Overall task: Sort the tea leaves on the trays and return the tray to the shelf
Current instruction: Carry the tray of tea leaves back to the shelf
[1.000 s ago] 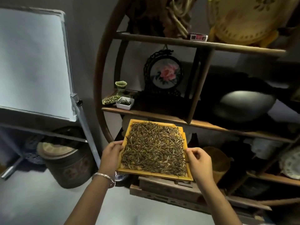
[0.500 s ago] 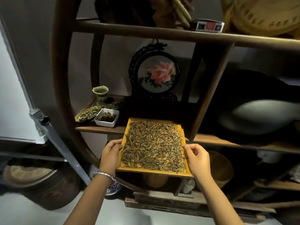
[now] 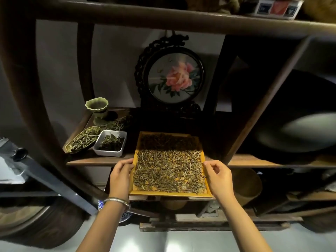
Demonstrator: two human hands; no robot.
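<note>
A square yellow tray [image 3: 169, 194] covered with dry tea leaves [image 3: 170, 170] lies half over the wooden shelf [image 3: 91, 160], its far end in the shelf's shadow. My left hand [image 3: 121, 176] grips the tray's left rim, thumb on top. My right hand [image 3: 219, 176] is at the right rim with curled fingers; its thumb and forefinger pinch the edge near the far corner. A silver bangle sits on my left wrist.
On the shelf left of the tray stand a white dish of leaves [image 3: 110, 145], a brass leaf-shaped dish [image 3: 82, 140] and a green cup [image 3: 98, 110]. A round framed flower picture [image 3: 174, 78] stands behind. A slanted wooden post [image 3: 263, 99] borders the right. Baskets and jars sit below.
I have stepped closer to the shelf. The tray has moved forward, and its far end now lies over the shelf board. Both hands keep their places on the rims.
</note>
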